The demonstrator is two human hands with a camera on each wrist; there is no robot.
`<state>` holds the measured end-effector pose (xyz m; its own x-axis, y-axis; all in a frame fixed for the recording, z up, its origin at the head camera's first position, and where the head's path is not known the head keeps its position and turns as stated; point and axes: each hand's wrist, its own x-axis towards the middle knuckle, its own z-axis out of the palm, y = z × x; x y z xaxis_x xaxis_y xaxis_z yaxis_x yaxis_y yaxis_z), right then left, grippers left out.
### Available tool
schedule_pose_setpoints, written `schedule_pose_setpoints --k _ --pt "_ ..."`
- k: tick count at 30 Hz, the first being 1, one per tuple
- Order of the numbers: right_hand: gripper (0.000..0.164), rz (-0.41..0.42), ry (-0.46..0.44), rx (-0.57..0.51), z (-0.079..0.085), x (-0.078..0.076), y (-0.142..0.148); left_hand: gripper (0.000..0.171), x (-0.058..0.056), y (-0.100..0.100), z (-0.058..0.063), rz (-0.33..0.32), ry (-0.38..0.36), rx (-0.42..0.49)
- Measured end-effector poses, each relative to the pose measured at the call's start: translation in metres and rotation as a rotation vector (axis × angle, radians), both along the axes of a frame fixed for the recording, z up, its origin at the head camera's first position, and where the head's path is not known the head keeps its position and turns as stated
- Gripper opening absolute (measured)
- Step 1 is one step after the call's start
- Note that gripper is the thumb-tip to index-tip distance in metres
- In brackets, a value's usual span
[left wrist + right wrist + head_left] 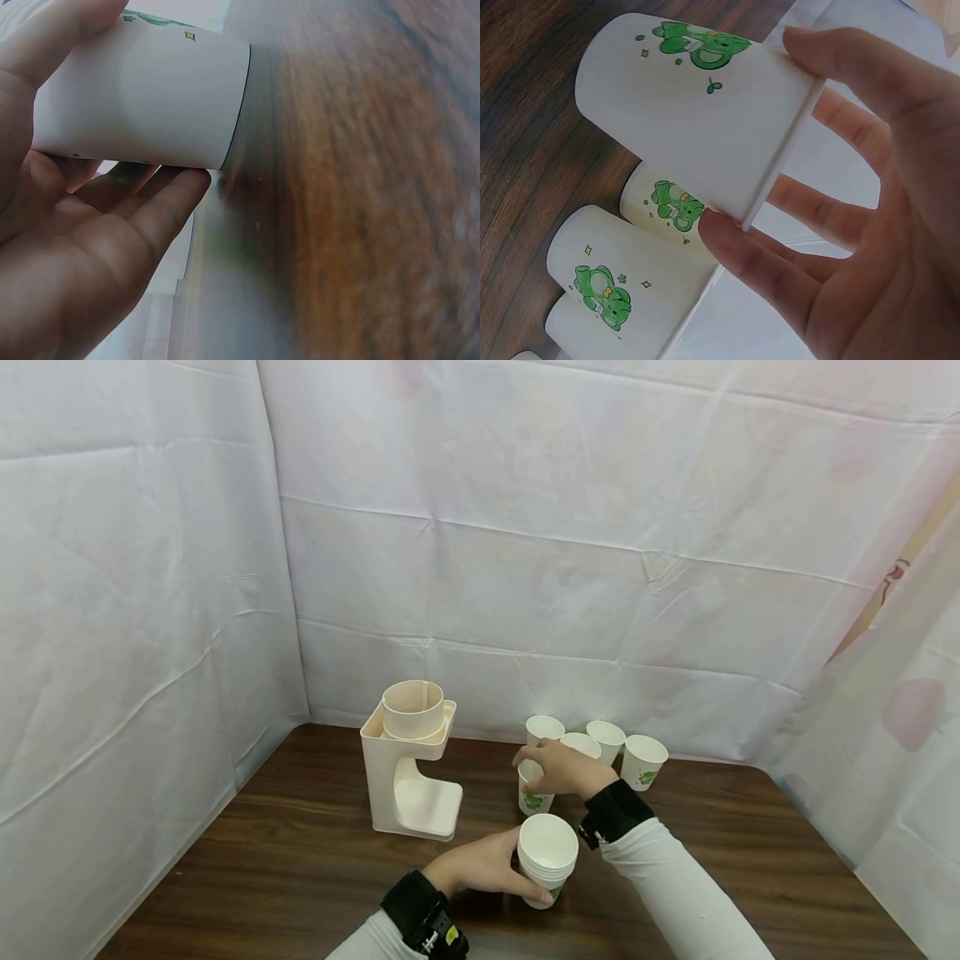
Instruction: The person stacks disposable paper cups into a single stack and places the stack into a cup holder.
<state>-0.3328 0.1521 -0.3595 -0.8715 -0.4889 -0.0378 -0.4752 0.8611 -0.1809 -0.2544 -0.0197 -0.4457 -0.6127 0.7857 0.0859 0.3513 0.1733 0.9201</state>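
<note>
A stack of white paper cups (549, 847) stands near the front of the table, rims up. My left hand (487, 864) grips it from the left, thumb at the near side; the left wrist view shows the lowest cup's wall (142, 97) between thumb and fingers, its base close to the wood. Farther back, my right hand (564, 768) pinches a single paper cup (534, 797) near its rim, between the thumb (810, 56) and a fingertip (724, 229). This cup carries a green cartoon animal print (705, 45).
Behind the right hand stand several more paper cups, among them one at the back left (543, 727) and one at the right end (643, 762). A cream-coloured stand with a round cylinder on top (412, 718) is at the left. White cloth (525, 577) borders the wooden table (285, 860).
</note>
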Motion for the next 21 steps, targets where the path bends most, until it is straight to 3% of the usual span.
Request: schedule_pose_setpoints --k 13,21 --pt "0.038 0.051 -0.010 -0.020 -0.001 0.008 0.007 0.070 -0.002 -0.001 -0.001 -0.017 0.003 0.001" --pt "0.039 0.145 0.074 -0.132 0.007 0.015 0.018 0.072 -0.001 -0.001 0.000 -0.018 0.002 0.001"
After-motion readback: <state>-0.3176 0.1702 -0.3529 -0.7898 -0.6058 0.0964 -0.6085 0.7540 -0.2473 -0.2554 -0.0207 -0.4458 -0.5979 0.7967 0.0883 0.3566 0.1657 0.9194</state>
